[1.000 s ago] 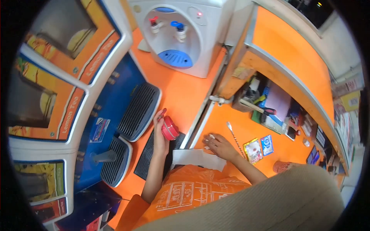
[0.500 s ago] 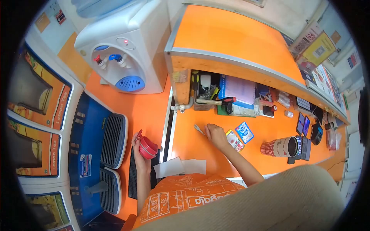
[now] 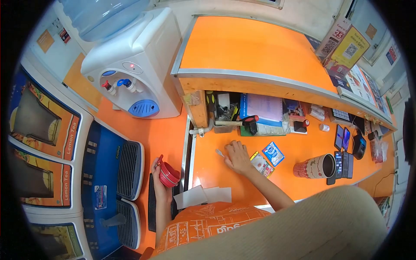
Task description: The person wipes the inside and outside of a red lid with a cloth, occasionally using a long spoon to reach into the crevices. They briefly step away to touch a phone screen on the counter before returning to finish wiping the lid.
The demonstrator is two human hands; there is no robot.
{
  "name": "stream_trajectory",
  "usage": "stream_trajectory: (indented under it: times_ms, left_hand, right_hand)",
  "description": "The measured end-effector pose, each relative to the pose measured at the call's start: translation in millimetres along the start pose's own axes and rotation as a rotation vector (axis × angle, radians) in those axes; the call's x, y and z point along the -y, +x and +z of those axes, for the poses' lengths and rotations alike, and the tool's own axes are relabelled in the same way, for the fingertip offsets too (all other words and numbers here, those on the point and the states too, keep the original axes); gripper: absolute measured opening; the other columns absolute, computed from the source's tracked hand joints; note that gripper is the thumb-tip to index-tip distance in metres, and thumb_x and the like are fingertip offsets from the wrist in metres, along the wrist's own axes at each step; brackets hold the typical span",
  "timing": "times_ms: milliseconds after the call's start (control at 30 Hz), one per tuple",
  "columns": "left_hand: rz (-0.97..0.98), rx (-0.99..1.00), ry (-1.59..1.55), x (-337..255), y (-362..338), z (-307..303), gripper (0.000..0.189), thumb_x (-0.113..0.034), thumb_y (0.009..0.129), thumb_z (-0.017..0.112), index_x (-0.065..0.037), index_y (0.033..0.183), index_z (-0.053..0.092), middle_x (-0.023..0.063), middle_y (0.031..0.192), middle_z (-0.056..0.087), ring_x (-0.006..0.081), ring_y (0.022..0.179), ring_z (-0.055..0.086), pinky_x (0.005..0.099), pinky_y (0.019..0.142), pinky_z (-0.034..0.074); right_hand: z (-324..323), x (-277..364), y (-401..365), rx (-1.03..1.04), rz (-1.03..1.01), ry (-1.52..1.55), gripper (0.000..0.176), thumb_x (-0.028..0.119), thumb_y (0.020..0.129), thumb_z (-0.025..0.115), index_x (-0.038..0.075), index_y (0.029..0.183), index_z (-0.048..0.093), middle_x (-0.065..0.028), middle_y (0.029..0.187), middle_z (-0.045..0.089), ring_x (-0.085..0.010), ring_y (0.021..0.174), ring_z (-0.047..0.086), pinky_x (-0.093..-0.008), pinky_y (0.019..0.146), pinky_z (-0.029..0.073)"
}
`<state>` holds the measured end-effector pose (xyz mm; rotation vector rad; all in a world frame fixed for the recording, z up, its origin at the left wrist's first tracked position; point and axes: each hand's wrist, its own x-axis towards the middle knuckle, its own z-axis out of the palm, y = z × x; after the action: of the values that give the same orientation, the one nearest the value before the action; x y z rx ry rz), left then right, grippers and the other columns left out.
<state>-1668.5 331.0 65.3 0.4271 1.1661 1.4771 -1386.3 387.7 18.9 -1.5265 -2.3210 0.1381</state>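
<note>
A red cup with a handle and a pale band sits in my left hand, whose fingers are wrapped round its side. It is held tilted above the black keyboard's edge. My right hand is palm down on the orange counter with its fingers spread. A small pale utensil, like a fork or spoon, lies by those fingertips, partly hidden under the hand. Two sachets are close to the right wrist: a yellow and white one and a blue one.
A white water dispenser stands at back left, beside drink machines with grated drip trays. Papers lie near my body. A patterned tumbler, phones and a card terminal are at right. The shelf overhangs stationery.
My right hand has shifted slightly down and left, and its fingers have spread over the small utensil. My left hand still holds the red cup. The camera view has shifted a little.
</note>
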Motion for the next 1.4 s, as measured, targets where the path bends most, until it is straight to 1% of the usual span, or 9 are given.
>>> stream_trajectory:
  times_ms: [100,233,300,433,533,867,933,1033,1400]
  left_hand:
    - [0.072,-0.049,0.011,11,7,-5,0.043,-0.034,0.087,0.048,-0.013,0.124,0.041,0.0040,0.108,0.052,0.0182,0.096,0.055,0.0357,0.070,0.053]
    - [0.058,0.007,-0.003,4,-4,6,0.042,-0.033,0.087,0.049,-0.013,0.123,0.043,0.0047,0.119,0.047,0.0182,0.109,0.047,0.0385,0.086,0.045]
    - [0.034,0.020,0.019,11,2,-9,0.045,-0.036,0.087,0.049,-0.013,0.125,0.041,0.0051,0.120,0.047,0.0204,0.108,0.048,0.0393,0.083,0.047]
    - [0.077,0.041,0.030,16,4,-13,0.047,-0.038,0.087,0.047,-0.014,0.127,0.039,0.0053,0.124,0.044,0.0213,0.112,0.046,0.0403,0.085,0.046]
    - [0.026,0.026,0.012,8,1,-6,0.048,-0.040,0.087,0.046,-0.015,0.128,0.038,0.0057,0.126,0.043,0.0220,0.114,0.044,0.0422,0.088,0.044]
    - [0.065,0.108,-0.014,9,5,-7,0.042,-0.032,0.087,0.049,-0.013,0.124,0.042,0.0053,0.119,0.049,0.0198,0.107,0.048,0.0373,0.090,0.042]
    - [0.059,-0.023,-0.048,-6,-15,11,0.039,-0.028,0.088,0.049,-0.010,0.122,0.043,0.0057,0.118,0.048,0.0190,0.107,0.049,0.0344,0.091,0.041]
    - [0.127,-0.014,-0.006,-9,-21,-2,0.045,-0.033,0.089,0.046,-0.009,0.127,0.041,0.0055,0.125,0.046,0.0209,0.113,0.047,0.0384,0.092,0.042]
    - [0.080,-0.129,0.001,-10,-25,-24,0.048,-0.038,0.087,0.048,-0.011,0.126,0.039,0.0052,0.122,0.046,0.0181,0.106,0.049,0.0355,0.081,0.048]
  right_hand:
    - [33,-30,-4,-0.076,-0.039,0.007,0.032,0.014,0.078,0.050,0.002,0.107,0.049,-0.0151,0.118,0.042,-0.0309,0.107,0.046,-0.0359,0.081,0.043]
    - [18,-36,-6,0.139,0.080,0.052,0.029,0.008,0.077,0.047,0.001,0.106,0.049,-0.0141,0.114,0.044,-0.0285,0.104,0.046,-0.0341,0.086,0.042]
    - [23,-46,-2,-0.176,-0.225,-0.132,0.031,0.009,0.078,0.050,0.002,0.108,0.049,-0.0160,0.112,0.048,-0.0276,0.101,0.052,-0.0352,0.086,0.043]
    - [38,-50,-11,0.013,-0.105,-0.063,0.029,0.010,0.077,0.051,0.002,0.104,0.051,-0.0128,0.103,0.053,-0.0252,0.096,0.055,-0.0353,0.085,0.044]
    - [32,-43,-11,-0.243,-0.197,-0.184,0.021,0.010,0.075,0.050,0.004,0.094,0.056,-0.0065,0.092,0.055,-0.0205,0.089,0.055,-0.0289,0.075,0.046]
    - [51,-41,44,0.342,0.653,0.036,0.041,0.007,0.076,0.051,-0.004,0.115,0.049,-0.0132,0.119,0.049,-0.0232,0.090,0.059,-0.0306,0.047,0.052]
    - [84,-46,30,0.088,0.306,-0.530,0.047,0.007,0.077,0.050,-0.004,0.122,0.044,-0.0148,0.126,0.040,-0.0230,0.090,0.059,-0.0308,0.048,0.053]
    - [53,-22,21,0.033,0.305,-0.503,0.048,0.006,0.076,0.051,-0.003,0.123,0.042,-0.0143,0.127,0.037,-0.0226,0.089,0.058,-0.0296,0.052,0.054]
    - [45,104,-35,0.229,-0.185,0.443,0.027,0.020,0.073,0.066,0.002,0.090,0.056,-0.0138,0.093,0.052,-0.0309,0.088,0.053,-0.0398,0.075,0.045]
